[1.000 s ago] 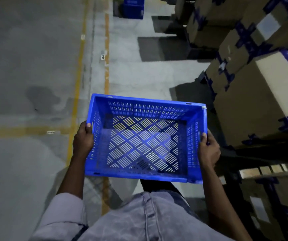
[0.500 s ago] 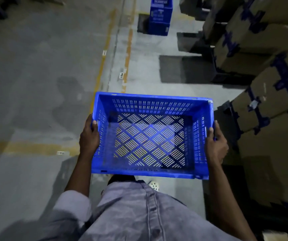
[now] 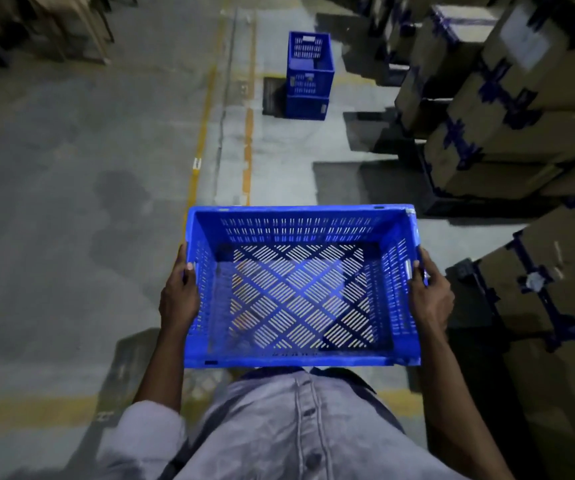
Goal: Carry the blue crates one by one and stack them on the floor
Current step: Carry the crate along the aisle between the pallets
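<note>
I see the blue crate (image 3: 301, 285) held up in front of the body, empty. My left hand (image 3: 179, 293) grips its left wall, right hand (image 3: 430, 293) grips the right wall. A crate stack (image 3: 309, 76) sits far ahead on the floor (image 3: 71, 202), w/ cardboard boxes (image 3: 508, 109) on the right.

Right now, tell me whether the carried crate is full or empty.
Empty: the carried crate's slotted bottom shows bare, with floor visible through the slots.
</note>
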### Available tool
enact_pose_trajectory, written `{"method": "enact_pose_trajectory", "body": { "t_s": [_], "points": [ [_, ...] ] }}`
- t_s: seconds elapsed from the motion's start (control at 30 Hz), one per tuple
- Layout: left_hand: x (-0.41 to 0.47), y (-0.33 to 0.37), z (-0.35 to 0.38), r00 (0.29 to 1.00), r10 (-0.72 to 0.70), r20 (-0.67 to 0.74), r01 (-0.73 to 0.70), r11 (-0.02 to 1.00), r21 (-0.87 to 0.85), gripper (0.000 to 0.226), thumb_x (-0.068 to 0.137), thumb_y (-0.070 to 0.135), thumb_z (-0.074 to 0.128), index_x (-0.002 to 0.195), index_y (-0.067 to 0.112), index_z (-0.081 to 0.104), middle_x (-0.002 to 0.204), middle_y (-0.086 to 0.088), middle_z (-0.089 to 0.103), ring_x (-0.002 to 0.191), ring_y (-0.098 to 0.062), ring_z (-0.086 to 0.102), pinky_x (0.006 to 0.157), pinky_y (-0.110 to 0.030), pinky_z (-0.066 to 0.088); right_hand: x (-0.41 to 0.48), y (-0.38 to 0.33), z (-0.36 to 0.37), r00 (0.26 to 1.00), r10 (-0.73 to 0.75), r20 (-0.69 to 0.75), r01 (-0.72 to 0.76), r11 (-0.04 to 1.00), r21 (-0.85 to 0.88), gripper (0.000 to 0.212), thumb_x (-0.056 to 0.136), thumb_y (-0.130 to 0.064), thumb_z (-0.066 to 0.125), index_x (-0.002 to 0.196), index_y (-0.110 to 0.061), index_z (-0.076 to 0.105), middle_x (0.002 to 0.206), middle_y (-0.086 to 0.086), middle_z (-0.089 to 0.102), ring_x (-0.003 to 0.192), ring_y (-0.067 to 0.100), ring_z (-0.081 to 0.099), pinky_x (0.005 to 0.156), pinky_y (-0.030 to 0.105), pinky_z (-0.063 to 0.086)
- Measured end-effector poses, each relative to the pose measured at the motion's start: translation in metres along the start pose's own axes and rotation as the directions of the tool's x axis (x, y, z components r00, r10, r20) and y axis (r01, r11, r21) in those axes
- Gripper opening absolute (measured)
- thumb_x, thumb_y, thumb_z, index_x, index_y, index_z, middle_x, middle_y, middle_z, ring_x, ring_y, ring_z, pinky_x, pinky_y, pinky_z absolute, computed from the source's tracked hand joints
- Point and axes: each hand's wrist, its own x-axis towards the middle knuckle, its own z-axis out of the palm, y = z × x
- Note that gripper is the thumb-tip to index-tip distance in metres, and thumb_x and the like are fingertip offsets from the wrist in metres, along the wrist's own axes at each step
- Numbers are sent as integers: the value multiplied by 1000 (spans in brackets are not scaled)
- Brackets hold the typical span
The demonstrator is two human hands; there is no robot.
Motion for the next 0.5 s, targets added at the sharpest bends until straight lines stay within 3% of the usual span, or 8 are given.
{"method": "enact_pose_trajectory", "body": {
  "t_s": [0.2,0.3,0.4,0.5],
  "points": [
    [111,24,12,1000,-15,-4,15,999,33,57,108,75,29,165,77,23,150,0,74,118,-41,76,101,-58,60,65,-57,62,999,28,-45,-27,1000,12,30,111,-45,59,141,-45,61,93,5,72,90,29,71,69,31,45],
    [166,33,32,999,-37,-6,37,999,28,54,105,79,29,159,85,22,146,0,75,116,-41,76,104,-61,60,115,-76,98,999,19,-36,-20,999,-25,30,111,-48,55,141,-53,56,96,5,72,88,27,70,76,35,49],
    [221,47,54,1000,-18,-7,18,1000,16,55,106,77,31,160,82,24,151,4,72,115,-43,77,103,-63,60,172,-93,133,1000,-11,11,12,997,-77,31,114,-46,49,144,-53,54,93,6,69,83,29,66,74,36,45],
    [274,79,80,999,-29,13,29,999,32,55,106,77,36,161,75,27,133,-7,79,103,-44,79,93,-65,62,244,-115,166,995,-62,83,72,991,-116,33,114,-38,47,144,-49,53,88,11,68,84,36,64,76,40,43]
  ]
}}
